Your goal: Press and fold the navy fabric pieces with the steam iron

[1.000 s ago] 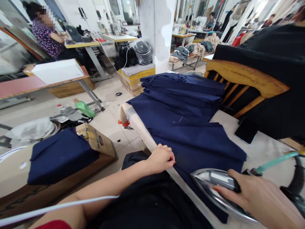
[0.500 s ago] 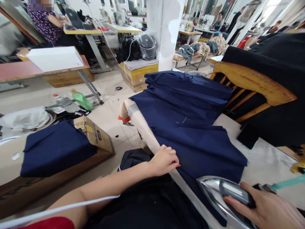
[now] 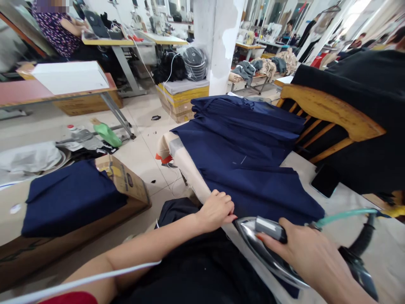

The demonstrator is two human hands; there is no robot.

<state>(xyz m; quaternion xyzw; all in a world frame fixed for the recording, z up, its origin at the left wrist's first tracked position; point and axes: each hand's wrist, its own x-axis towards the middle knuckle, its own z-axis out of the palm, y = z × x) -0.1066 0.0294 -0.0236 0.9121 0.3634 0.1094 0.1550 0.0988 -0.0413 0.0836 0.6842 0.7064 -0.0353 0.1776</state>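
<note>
Navy blue fabric (image 3: 234,156) lies spread over a pale padded ironing table (image 3: 190,169), with gathered folds towards its far end. My left hand (image 3: 215,211) rests at the near edge, its fingers curled and closed on the fabric's border. In my right hand (image 3: 294,245) is the handle of a steam iron (image 3: 270,249) with a shiny metal body. Its tip sits close beside my left fingertips, and the iron lies over the cloth along the near edge. A green hose (image 3: 344,215) runs from the back of the iron.
A black phone (image 3: 325,180) lies on the table's right side, before a wooden chair (image 3: 335,109) draped with black cloth. To the left, more navy cloth (image 3: 72,198) covers a cardboard box (image 3: 133,181). A white cord (image 3: 95,276) crosses my left arm. Another person (image 3: 60,33) sits far left.
My right hand has slid the iron left and forward along the fabric's near edge, up to my left hand. The left hand stays in place on the edge.
</note>
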